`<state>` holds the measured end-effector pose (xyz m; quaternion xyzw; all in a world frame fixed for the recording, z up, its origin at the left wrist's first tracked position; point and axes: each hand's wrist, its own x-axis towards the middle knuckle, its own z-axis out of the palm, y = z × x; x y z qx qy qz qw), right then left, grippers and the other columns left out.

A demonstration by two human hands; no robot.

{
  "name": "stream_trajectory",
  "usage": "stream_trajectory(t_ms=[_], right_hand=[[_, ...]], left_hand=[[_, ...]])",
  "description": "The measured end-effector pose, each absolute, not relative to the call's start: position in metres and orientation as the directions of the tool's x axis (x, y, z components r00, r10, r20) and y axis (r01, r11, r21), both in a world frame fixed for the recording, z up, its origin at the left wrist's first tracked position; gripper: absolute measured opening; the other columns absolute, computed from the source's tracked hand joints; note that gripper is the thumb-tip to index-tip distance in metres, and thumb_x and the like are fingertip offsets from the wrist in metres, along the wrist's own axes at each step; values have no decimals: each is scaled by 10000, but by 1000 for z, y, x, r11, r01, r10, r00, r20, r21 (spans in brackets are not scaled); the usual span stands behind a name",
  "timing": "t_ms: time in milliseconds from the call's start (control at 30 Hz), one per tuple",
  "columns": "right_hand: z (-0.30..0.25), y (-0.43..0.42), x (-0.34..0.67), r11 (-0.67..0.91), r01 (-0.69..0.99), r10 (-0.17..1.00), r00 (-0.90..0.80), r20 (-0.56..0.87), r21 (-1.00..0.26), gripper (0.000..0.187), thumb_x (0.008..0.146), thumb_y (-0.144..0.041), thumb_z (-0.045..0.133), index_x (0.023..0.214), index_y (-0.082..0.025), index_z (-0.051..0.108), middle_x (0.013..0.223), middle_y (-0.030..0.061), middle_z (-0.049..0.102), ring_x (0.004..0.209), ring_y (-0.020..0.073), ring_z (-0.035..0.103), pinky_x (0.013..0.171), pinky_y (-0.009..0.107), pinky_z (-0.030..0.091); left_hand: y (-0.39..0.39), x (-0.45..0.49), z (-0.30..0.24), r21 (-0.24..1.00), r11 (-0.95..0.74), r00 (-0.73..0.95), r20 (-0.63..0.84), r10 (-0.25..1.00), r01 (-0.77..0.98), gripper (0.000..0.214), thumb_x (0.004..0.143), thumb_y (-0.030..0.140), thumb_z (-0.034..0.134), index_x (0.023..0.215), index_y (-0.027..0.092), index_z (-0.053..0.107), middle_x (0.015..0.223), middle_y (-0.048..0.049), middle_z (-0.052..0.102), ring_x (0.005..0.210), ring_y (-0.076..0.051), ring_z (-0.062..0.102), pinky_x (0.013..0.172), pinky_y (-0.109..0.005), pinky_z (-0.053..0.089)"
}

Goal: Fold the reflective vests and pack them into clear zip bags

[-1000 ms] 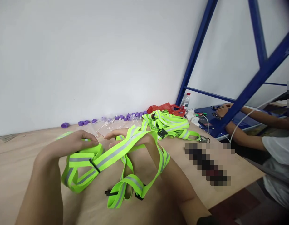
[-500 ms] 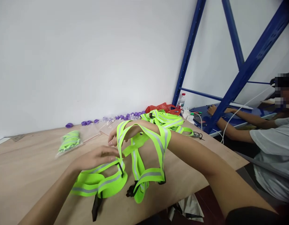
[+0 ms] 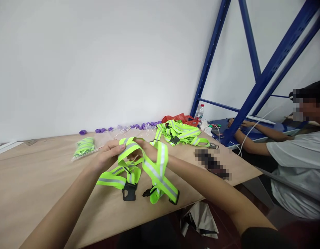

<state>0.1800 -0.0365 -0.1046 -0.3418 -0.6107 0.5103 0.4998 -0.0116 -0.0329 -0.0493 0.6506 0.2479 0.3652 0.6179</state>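
A neon-yellow reflective strap vest [image 3: 139,169] with grey stripes and black buckles hangs between my hands above the wooden table [image 3: 33,180]. My left hand [image 3: 109,154] pinches a strap loop at its top left. Partly hidden behind the straps, my right hand [image 3: 147,149] is closed on the same vest, and a band is draped over that wrist. The lower straps and a black buckle [image 3: 129,191] rest on the tabletop.
A bagged folded vest [image 3: 83,148] lies to the left. A pile of loose vests [image 3: 180,133] sits at the far right, with purple caps [image 3: 139,125], a red bag [image 3: 179,118] and a water bottle [image 3: 199,111] behind. Another person [image 3: 292,152] works at a blue rack [image 3: 258,72].
My hands have come closer together and drawn nearer to me. The vest is gathered tighter between them, and my left hand has risen from the table to grip the top loop.
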Motion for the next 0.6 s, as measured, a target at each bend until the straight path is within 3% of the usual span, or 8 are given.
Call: stream_trajectory(t_ms=[133,233,333,400,467,600], right_hand=[[-128,-70,214,340,258,903,-357,238,-904,124,889,-269,638,882,-178,723,886,-14,713,871,190,660,821,326,536],[-143,-96,259,329,534,938,-281,204,-778,200,892,-290,578,790,-195,721,773,-4,710,728,184,633,761,333,530],[-151,-112,317,198,778,972,-75,224,-597,224,909,-323,536,948,-200,719,1032,87,723,992,262,632,953,427,480],[-156,-119,358,46,882,968,76,239,-468,272,908,-316,517,1055,-175,696,1209,165,661,1187,325,557,1058,507,398],[-160,-123,394,-120,929,949,211,233,-350,347,880,-326,556,1151,-138,663,1372,234,546,1280,401,482,1062,598,362],[-171,-124,435,-302,936,922,335,194,-181,513,885,-421,588,1330,-167,580,1517,227,401,1382,450,371,1021,653,387]], left_hand=[[-35,-19,-50,965,-240,548,257,796,-103,354,819,501,696,777,168,808,1370,-119,630,1069,-354,658,741,-368,590],[-35,-17,-56,945,-327,543,283,790,-18,378,844,514,662,748,174,794,1358,-114,638,1148,-372,613,800,-365,572],[-35,-13,-67,909,-380,576,222,787,170,385,863,535,633,782,191,785,1088,-104,748,993,-334,662,813,-365,557],[-35,-9,-76,877,-389,599,156,785,283,390,867,551,615,813,205,787,901,-76,753,879,-304,667,759,-349,558],[-34,-5,-86,863,-382,605,117,788,330,400,872,561,598,854,210,789,883,-63,742,843,-288,655,725,-335,556],[-29,0,-106,857,-401,557,169,813,325,429,896,555,564,840,184,772,990,-80,725,854,-273,628,716,-310,520]])
